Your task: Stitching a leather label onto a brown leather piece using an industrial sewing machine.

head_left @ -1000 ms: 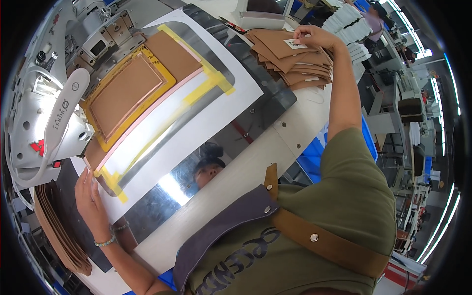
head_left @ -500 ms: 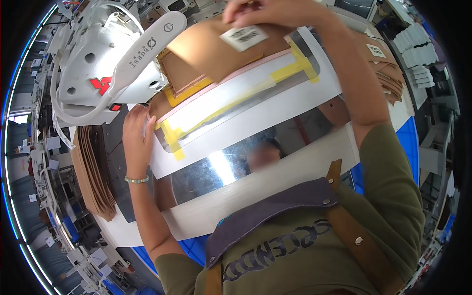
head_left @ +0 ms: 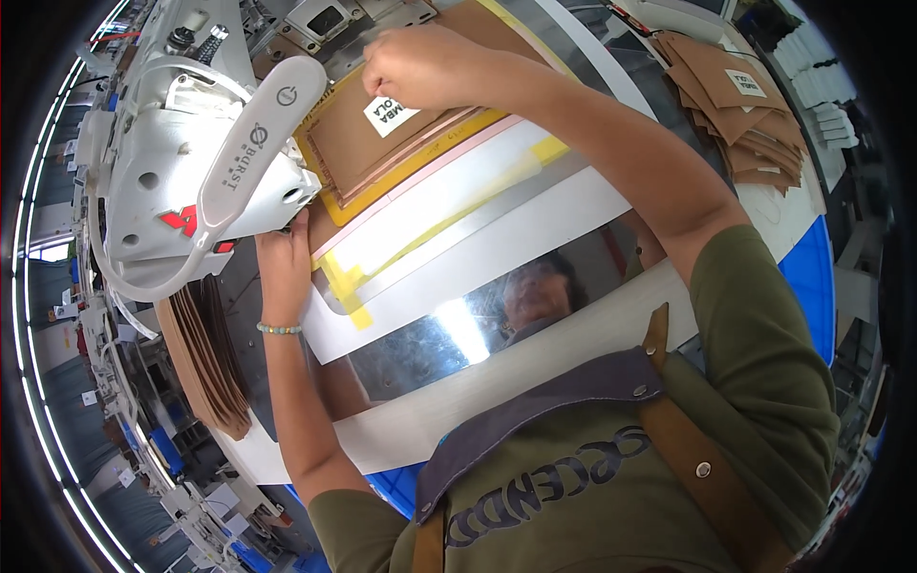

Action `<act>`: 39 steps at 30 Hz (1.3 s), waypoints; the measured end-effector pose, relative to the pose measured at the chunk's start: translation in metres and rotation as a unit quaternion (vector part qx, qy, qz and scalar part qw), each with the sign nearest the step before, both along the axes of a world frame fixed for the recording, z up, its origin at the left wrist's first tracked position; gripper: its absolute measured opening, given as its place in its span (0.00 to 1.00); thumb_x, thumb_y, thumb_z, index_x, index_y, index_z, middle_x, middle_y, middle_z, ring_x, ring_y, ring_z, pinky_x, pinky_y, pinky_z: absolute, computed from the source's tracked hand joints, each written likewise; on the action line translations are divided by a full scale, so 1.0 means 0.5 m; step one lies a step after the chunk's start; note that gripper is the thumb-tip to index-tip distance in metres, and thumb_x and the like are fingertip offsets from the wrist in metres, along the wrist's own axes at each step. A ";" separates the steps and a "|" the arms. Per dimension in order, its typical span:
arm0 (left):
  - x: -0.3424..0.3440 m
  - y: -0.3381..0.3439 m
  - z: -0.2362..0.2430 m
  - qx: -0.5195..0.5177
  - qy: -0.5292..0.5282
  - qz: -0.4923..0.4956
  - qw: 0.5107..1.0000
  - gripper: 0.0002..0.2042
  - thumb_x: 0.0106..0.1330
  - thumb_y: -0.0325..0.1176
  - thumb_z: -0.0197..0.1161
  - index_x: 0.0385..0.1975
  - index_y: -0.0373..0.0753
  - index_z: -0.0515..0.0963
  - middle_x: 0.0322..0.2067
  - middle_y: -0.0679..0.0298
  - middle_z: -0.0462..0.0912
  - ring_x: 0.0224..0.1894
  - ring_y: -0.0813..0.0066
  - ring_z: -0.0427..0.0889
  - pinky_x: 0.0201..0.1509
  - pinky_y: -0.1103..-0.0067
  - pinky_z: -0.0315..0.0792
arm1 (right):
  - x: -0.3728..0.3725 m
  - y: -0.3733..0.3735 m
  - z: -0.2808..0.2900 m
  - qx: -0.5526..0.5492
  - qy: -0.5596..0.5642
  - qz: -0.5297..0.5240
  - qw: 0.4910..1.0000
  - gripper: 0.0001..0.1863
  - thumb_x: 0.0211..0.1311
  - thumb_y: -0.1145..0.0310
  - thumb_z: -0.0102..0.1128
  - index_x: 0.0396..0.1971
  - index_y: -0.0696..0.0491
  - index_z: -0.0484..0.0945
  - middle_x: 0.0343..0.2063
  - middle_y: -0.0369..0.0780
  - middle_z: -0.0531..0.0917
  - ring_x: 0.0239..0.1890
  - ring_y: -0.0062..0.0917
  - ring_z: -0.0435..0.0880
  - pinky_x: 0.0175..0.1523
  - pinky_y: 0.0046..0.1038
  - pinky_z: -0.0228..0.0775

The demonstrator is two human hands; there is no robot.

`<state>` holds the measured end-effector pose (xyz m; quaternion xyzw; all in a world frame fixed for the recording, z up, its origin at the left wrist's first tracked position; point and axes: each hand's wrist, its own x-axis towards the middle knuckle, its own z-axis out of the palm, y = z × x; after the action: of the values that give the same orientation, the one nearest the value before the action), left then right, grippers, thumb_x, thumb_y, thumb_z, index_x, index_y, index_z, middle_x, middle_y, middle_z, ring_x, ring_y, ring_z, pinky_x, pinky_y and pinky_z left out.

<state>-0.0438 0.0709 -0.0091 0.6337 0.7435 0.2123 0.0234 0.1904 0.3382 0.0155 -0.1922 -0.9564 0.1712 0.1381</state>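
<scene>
A brown panel (head_left: 368, 153) with a white printed label (head_left: 394, 116) lies flat within a yellow-edged frame (head_left: 336, 212). My right hand (head_left: 425, 69) is over the panel's far part, beside the label, with its fingers curled closed. Whatever is between those fingertips is hidden. Beside the white sewing machine head (head_left: 162, 172), my left hand (head_left: 285, 267) rests at the frame's near left corner. Its fingertips go partly out of sight there. Yellow tape (head_left: 346, 282) marks the clear-and-white template strip (head_left: 430, 215) in front of the frame.
A light grey lamp (head_left: 253, 143) on a bent arm overhangs the left side. Brown panels (head_left: 205, 363) stand stacked at the left; more labelled brown pieces (head_left: 745, 105) lie piled at the far right. A shiny metal plate (head_left: 420, 353) is nearest my body.
The brown panel, raised and bent under my right hand before, now lies flat in the frame. My right hand has moved left with its fingers curled. The left hand stays by the machine.
</scene>
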 end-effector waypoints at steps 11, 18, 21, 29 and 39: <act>0.025 0.069 0.013 -0.042 -0.068 -0.103 0.991 0.20 0.85 0.34 0.53 0.73 0.41 0.76 0.78 0.64 0.71 0.80 0.58 0.65 0.85 0.65 0.54 | -0.008 -0.007 -0.027 0.102 0.058 0.069 0.991 0.06 0.66 0.70 0.67 0.29 0.50 0.88 0.37 0.36 0.86 0.52 0.33 0.84 0.52 0.39 0.81; 0.026 0.075 0.014 -0.037 0.003 -0.130 0.991 0.20 0.85 0.34 0.53 0.72 0.44 0.77 0.78 0.70 0.71 0.81 0.61 0.64 0.87 0.65 0.52 | -0.014 -0.004 -0.035 0.083 0.055 0.091 0.991 0.05 0.64 0.73 0.64 0.30 0.50 0.87 0.37 0.38 0.87 0.49 0.34 0.86 0.50 0.40 0.82; 0.017 0.078 0.011 -0.043 0.004 -0.133 0.990 0.20 0.84 0.33 0.54 0.72 0.44 0.78 0.78 0.70 0.72 0.81 0.62 0.64 0.87 0.65 0.52 | -0.017 -0.007 -0.046 0.093 0.082 0.109 0.986 0.08 0.63 0.73 0.62 0.35 0.50 0.91 0.39 0.41 0.89 0.47 0.37 0.88 0.49 0.42 0.83; -0.005 0.108 0.007 -0.026 -0.068 -0.150 0.986 0.19 0.82 0.27 0.55 0.70 0.42 0.79 0.72 0.65 0.78 0.76 0.62 0.70 0.83 0.69 0.59 | -0.008 -0.054 -0.055 0.015 0.061 0.126 0.990 0.13 0.67 0.68 0.67 0.49 0.46 0.91 0.46 0.37 0.82 0.57 0.32 0.82 0.64 0.41 0.74; -0.018 0.140 -0.012 0.034 0.016 -0.144 0.989 0.18 0.80 0.26 0.58 0.67 0.39 0.80 0.68 0.58 0.81 0.72 0.62 0.76 0.81 0.69 0.63 | -0.017 -0.099 -0.073 0.088 0.096 0.248 0.960 0.20 0.66 0.73 0.64 0.55 0.40 0.91 0.52 0.33 0.83 0.60 0.27 0.78 0.67 0.37 0.67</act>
<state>-0.0525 0.1411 -0.0150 0.7377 0.6373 0.2218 0.0201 0.1817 0.2886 -0.0212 0.0809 -0.9676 0.1325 0.1990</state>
